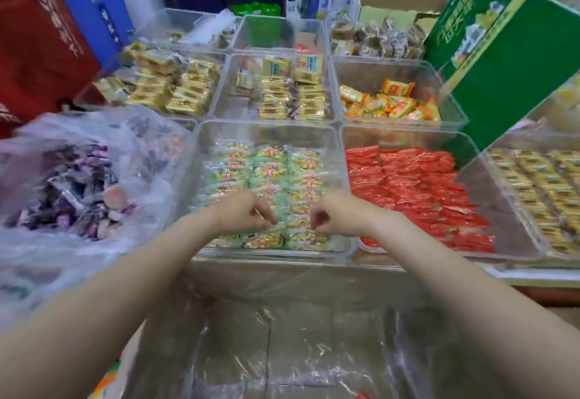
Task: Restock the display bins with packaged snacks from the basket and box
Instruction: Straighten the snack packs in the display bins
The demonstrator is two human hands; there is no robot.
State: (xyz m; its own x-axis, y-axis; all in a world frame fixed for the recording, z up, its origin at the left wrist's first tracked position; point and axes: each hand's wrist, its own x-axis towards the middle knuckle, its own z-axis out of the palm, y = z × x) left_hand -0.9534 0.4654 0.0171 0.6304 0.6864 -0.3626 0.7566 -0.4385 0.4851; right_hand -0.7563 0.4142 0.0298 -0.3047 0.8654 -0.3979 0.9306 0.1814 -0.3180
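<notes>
Stacked cartons ring a counter of clear plastic display bins (201,160), most well filled. Left hand (243,215) and right hand (334,215), fingers curled, pinch green-and-gold wrapped snacks (270,172) in the near bin. Below, the plastic-lined cardboard box (282,351) looks nearly emptied.

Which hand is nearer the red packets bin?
Right. The right hand is over the green packets bin, near the side that borders the red packets bin; the left hand is farther left over the same green bin.
</notes>
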